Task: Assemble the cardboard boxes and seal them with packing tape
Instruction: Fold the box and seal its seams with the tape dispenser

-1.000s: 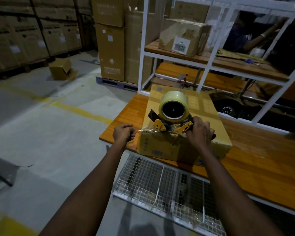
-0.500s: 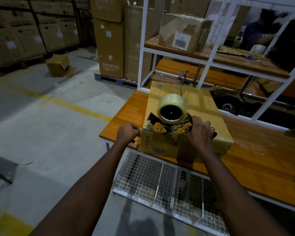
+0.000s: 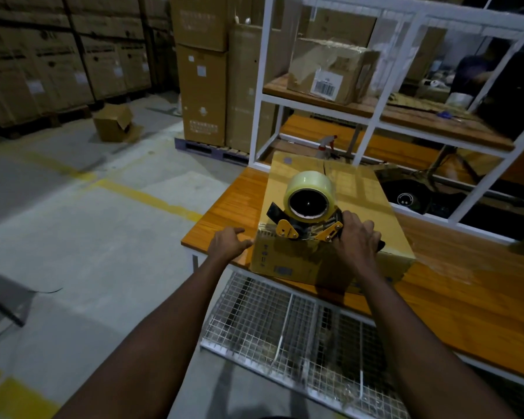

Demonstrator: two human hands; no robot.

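A closed cardboard box (image 3: 354, 189) lies on the orange wooden table (image 3: 233, 204), near its left end. A yellow and black tape dispenser (image 3: 306, 225) with a roll of clear tape (image 3: 310, 195) rests on the box's near top edge. My right hand (image 3: 356, 240) grips the dispenser's handle. My left hand (image 3: 229, 244) presses flat against the box's left near corner, fingers spread, where the clear tape end lies over the edge.
A white metal shelf frame (image 3: 260, 98) stands behind the box with a taped carton (image 3: 330, 71) on its shelf. A wire mesh rack (image 3: 285, 328) sits below the table. Stacked cartons (image 3: 203, 95) and a loose box (image 3: 112, 122) stand on the floor to the left. A person (image 3: 478, 71) is behind the shelves.
My left hand went from pinching the tape end away from the box to pressing flat against the box's left corner. The dispenser stayed at the near edge.
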